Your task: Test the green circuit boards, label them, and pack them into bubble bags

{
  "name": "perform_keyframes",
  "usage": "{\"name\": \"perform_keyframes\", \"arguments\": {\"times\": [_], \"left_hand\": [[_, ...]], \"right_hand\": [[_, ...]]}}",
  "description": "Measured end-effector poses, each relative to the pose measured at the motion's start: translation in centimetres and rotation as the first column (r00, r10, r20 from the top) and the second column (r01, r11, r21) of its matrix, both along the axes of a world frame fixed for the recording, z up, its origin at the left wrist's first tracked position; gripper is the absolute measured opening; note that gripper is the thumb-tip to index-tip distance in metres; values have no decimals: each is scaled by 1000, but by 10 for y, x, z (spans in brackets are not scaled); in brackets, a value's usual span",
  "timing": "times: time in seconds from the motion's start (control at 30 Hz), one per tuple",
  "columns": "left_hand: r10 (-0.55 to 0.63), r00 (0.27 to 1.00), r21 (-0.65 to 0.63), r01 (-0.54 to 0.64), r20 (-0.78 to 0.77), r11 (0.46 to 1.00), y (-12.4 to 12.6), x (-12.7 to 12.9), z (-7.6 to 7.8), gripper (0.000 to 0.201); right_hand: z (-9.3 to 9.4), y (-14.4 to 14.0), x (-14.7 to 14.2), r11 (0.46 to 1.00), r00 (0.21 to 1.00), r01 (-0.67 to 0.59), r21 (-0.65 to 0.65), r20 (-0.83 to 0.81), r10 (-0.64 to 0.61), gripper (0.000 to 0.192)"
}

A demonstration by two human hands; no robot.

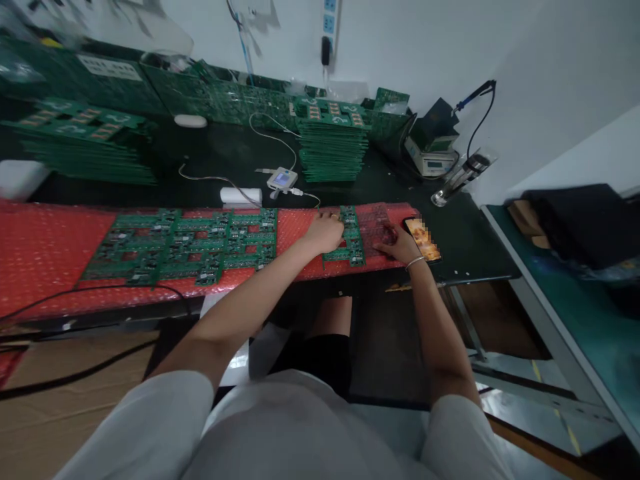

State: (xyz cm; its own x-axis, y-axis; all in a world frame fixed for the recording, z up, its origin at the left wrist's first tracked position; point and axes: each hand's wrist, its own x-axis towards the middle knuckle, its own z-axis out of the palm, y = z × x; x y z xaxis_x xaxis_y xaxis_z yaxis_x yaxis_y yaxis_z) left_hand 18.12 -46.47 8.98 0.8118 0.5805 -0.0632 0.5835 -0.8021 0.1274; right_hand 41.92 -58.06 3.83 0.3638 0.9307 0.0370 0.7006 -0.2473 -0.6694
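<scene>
Red bubble wrap (pixel 45 247) covers a dark bench (pixel 225 160) by white wall (pixel 425 40).

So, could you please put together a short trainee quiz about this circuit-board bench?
1. True or false: the left hand rests on a narrow circuit board.
2. What lies under the boards? A) red bubble wrap B) bare wood C) a white cloth
3. What lies just right of the right hand?

Key: 1. True. 2. A. 3. A phone with its screen lit.
</scene>
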Motion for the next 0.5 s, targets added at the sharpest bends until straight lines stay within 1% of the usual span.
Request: {"name": "perform_keyframes", "arguments": {"times": [0.03, 0.1, 0.23, 0.3, 0.33, 0.37, 0.43, 0.47, 0.5], "left_hand": [[24, 999, -24, -24, -24, 999, -1, 7, -1, 33], [62, 997, -53, -64, -40, 997, -2, 14, -3, 31], [144, 990, -89, -145, -12, 986, -2, 9, -9, 30], [191, 981, -110, -188, 17, 976, -3, 5, -12, 30], [211, 977, -123, -206, 36, 971, -3, 4, -14, 30], [230, 972, -139, -220, 58, 966, -2, 2, -16, 30], [259, 960, -177, -237, 110, 955, -1, -2, -20, 27], [272, 952, -197, -242, 141, 950, 0, -4, -23, 24], [287, 942, -217, -247, 175, 944, 1, -7, -26, 21]], "right_hand": [[3, 0, -2, 1000, 1000, 3, 2, 26, -3, 77], [10, 0, -7, 1000, 994, 6, 4, 111, -7, 77], [31, 1, -26, 999, 945, 33, -43, 328, -17, 77], [43, 3, -39, 997, 921, 46, -58, 390, -20, 77], [48, 5, -47, 998, 918, 30, -54, 397, -6, 75], [52, 7, -54, 999, 921, -9, -40, 388, 24, 70], [59, 13, -71, 990, 935, -141, 9, 331, 130, 59], [60, 16, -80, 976, 936, -213, 39, 296, 192, 58], [60, 20, -90, 961, 933, -268, 61, 263, 244, 61]]}}
